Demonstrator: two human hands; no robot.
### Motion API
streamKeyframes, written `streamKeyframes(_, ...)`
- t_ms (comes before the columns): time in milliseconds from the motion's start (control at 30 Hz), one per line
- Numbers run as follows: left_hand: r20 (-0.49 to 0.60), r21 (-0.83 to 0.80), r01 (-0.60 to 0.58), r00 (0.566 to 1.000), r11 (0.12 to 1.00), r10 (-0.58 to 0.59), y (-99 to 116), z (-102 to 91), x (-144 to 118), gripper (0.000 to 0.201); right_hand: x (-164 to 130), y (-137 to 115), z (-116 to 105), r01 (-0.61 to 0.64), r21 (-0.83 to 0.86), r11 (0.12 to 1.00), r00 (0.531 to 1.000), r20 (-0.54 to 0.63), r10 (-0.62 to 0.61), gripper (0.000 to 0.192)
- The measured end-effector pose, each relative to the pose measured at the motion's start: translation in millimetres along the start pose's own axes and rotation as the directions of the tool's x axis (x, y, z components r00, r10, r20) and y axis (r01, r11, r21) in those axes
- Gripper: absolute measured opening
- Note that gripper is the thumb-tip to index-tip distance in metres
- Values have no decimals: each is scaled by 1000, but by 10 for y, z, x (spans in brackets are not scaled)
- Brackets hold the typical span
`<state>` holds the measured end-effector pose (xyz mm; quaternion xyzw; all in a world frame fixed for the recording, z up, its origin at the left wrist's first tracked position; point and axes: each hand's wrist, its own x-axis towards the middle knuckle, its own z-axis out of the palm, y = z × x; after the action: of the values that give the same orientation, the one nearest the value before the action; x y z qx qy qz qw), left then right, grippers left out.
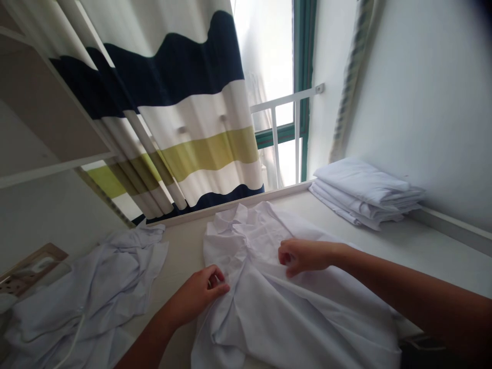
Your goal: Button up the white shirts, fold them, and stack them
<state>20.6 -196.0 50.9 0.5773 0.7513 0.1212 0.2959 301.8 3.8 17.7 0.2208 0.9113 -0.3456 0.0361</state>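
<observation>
A white collared shirt (pixel 265 287) lies front up on the pale tabletop, its collar pointing away from me and its body creased. At the shirt's left side is my left hand (pixel 203 292), fingers curled toward the thumb and closed on the edge of the cloth. My right hand (pixel 303 256) rests over the right part of the chest, its fingers bent in a pinch on the fabric. The exact spot of cloth between each set of fingertips is partly hidden. Folds run down the shirt between and below both hands.
A stack of folded white garments (pixel 365 192) sits at the back right by the wall. Crumpled white clothing (pixel 100 277) lies on the left, with a white cable (pixel 75 338) across it and a power socket board (pixel 34 266) beside it. A striped curtain (pixel 184 123) and a white railing (pixel 284 100) stand behind.
</observation>
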Motion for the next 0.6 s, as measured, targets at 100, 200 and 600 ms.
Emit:
streamKeyframes(100, 3, -34, -8, 1000, 999, 9, -102, 56, 53, 37, -28, -21, 32, -37, -54, 998, 999, -10, 36, 34)
streamKeyframes(200, -1, -58, -47, 999, 997, 47, -138, 65, 58, 35, -92, -90, -2, -105, -8, 994, 994, -27, 105, 39)
streamKeyframes(600, -137, -735, -95, 991, 672, -10, -28, -110, -159, 40, -409, -284, -113, 13, 504, 863, 993, -105, 47, 29)
